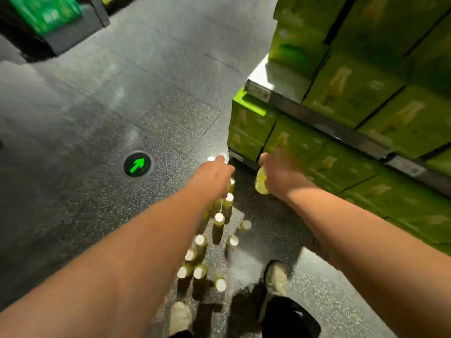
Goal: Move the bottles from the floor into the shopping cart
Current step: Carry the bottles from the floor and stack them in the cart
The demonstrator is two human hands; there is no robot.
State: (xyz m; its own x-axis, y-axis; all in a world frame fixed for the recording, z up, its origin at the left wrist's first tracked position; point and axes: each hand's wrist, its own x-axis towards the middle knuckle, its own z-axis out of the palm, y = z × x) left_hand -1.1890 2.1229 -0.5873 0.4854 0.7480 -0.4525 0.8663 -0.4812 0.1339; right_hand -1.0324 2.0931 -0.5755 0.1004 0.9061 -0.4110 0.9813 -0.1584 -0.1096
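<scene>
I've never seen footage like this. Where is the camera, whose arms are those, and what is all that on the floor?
There is no machine here. These are a person's two bare arms, filmed by one wide-angle camera worn on their head and looking down. That is why the arms reach in from the bottom edge and the shoes show below.

The place is a shop aisle, with stacked green cartons on the right and a green arrow marker set in the floor. A cluster of white-capped bottles stands on the floor.

The right hand grips a yellowish bottle. The left hand is curled too, seemingly round a second bottle, though motion blur makes that less sure. No shopping cart is in view.
</scene>
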